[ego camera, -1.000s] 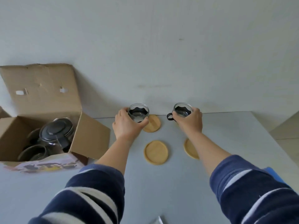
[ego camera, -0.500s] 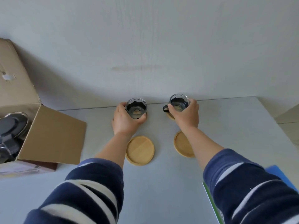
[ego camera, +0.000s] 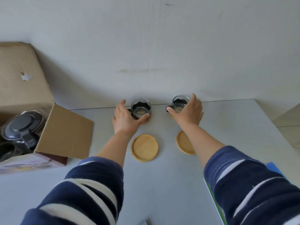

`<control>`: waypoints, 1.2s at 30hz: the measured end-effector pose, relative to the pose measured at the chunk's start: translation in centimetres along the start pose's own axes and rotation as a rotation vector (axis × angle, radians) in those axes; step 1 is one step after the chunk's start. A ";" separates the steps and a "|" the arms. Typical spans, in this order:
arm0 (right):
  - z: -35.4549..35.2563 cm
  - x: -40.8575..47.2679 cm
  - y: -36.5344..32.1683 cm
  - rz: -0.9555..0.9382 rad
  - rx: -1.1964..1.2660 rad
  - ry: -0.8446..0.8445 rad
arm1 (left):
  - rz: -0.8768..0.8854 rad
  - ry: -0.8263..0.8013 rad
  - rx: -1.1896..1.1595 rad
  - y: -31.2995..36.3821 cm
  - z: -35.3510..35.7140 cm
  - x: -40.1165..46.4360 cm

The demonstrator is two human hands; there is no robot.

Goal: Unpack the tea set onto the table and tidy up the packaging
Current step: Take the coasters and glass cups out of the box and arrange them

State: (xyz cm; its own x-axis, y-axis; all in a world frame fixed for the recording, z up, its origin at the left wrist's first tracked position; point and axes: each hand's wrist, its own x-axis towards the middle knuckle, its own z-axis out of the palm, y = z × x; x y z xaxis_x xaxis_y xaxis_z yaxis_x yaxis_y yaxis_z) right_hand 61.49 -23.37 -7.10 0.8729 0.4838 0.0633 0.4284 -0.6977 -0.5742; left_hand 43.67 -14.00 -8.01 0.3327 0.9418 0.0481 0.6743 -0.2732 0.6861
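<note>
Two glass cups with dark holders stand on wooden coasters at the table's far edge. The left cup [ego camera: 140, 109] sits on a coaster [ego camera: 148, 120], and my left hand [ego camera: 126, 119] is spread around it, fingers lifted off, thumb at its base. My right hand [ego camera: 189, 112] lies against the right cup [ego camera: 179, 103], fingers straightened, thumb by the handle. Two bare coasters lie nearer me: one [ego camera: 144, 147] in the middle, one [ego camera: 185, 142] partly under my right forearm. A dark teapot [ego camera: 22, 127] rests inside the open cardboard box [ego camera: 65, 133] at left.
The box's tall flap [ego camera: 21, 75] leans against the wall. A blue and green flat item [ego camera: 274, 168] shows at the right under my sleeve. The grey table [ego camera: 162, 184] ends at the wall just behind the cups, and its right edge drops to the floor.
Both cups came down onto the far coasters. My fingers have since loosened and spread from the cups. The view shifted so the box sits further left.
</note>
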 end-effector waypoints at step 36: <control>17.1 -25.0 -39.2 -0.823 -0.707 -0.640 | -0.091 0.248 0.289 -24.3 -28.5 -5.8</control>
State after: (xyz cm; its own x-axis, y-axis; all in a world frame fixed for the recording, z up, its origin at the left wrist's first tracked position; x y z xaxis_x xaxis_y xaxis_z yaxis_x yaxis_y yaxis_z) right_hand 18.87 0.87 -0.11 0.1039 0.9396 -0.3261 0.9945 -0.1025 0.0216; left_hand 6.51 -7.25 -4.28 0.1172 0.9739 0.1944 0.8634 -0.1966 0.4647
